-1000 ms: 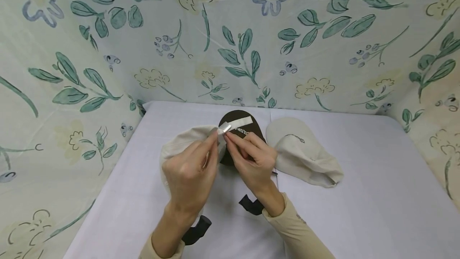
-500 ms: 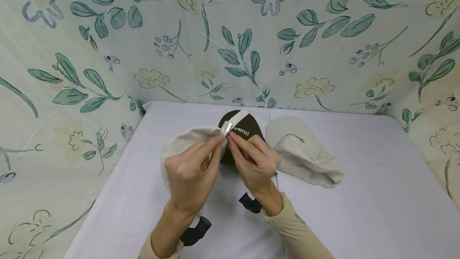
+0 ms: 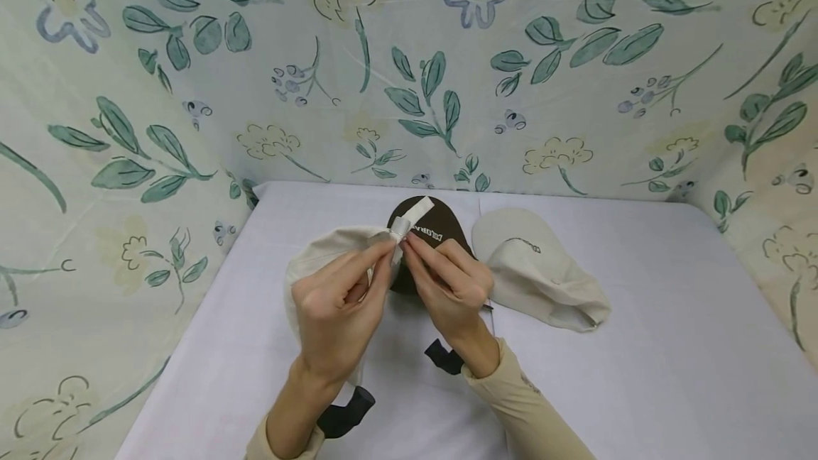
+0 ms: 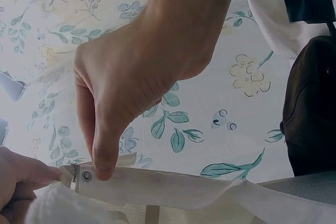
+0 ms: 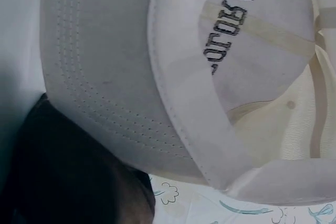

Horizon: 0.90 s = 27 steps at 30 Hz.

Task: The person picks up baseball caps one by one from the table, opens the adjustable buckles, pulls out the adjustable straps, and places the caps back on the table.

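A beige baseball cap (image 3: 332, 247) hangs between my hands, its adjusting strap (image 3: 420, 211) sticking up past a shiny silver buckle (image 3: 400, 226). My left hand (image 3: 339, 304) pinches the band just left of the buckle. With thumb and forefinger my right hand (image 3: 450, 282) pinches the strap on the other side. In the left wrist view, the right hand (image 4: 131, 77) grips the band next to a metal eyelet (image 4: 86, 175), while fingertips of the left hand (image 4: 23, 174) show at the lower left. The right wrist view holds the cap's brim (image 5: 105, 77) and inside, no clear fingers.
Behind the hands lies a dark brown cap (image 3: 441, 218) with white lettering. A second beige cap (image 3: 530, 268) rests to its right on the white-covered table (image 3: 671, 318). Floral fabric (image 3: 441, 126) closes off the back and sides.
The strap's free end has swung from pointing right to a steeper, up-right slant. Both hands stay nearly in place and keep pinching the strap and band.
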### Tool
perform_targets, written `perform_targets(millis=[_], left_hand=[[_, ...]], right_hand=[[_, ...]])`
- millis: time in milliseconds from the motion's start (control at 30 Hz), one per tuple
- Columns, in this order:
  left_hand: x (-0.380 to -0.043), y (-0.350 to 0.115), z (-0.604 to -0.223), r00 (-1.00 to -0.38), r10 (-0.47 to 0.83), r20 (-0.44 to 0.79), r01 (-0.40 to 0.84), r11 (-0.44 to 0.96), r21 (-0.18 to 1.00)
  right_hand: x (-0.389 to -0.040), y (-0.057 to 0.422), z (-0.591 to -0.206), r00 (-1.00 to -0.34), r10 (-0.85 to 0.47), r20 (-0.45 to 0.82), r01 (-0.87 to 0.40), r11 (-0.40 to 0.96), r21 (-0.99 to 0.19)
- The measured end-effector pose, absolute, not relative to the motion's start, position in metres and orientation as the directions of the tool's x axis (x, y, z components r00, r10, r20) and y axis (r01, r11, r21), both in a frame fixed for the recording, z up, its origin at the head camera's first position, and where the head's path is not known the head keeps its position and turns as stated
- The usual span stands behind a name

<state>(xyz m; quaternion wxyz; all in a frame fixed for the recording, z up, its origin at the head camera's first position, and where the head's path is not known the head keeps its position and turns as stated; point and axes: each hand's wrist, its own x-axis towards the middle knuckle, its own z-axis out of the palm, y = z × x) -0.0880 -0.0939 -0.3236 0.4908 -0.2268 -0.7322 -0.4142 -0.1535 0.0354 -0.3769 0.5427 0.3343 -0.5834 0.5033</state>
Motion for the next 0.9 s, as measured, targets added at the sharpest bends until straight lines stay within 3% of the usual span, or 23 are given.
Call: perform_targets(millis=[267,600,900], left_hand=[[-0.088,-0.098,-0.323,-0.414,-0.086,0.906,0.763,0.511,0.397],[-0.090,-0.108,-0.321,-0.422,-0.117,0.899,0.731,0.542,0.414],[-0.091,-0.107,-0.321,-0.415,-0.107,0.903,0.742,0.535,0.404]], right_hand=[[-0.157,0.035,-0.380,-0.151,0.151,0.977,-0.940,0.284,-0.189],[-0.155,0.035,-0.378,0.017,0.124,0.992,-0.939,0.342,-0.027],[-0.152,0.039,-0.369,-0.022,0.203,0.979,-0.940,0.330,-0.090]])
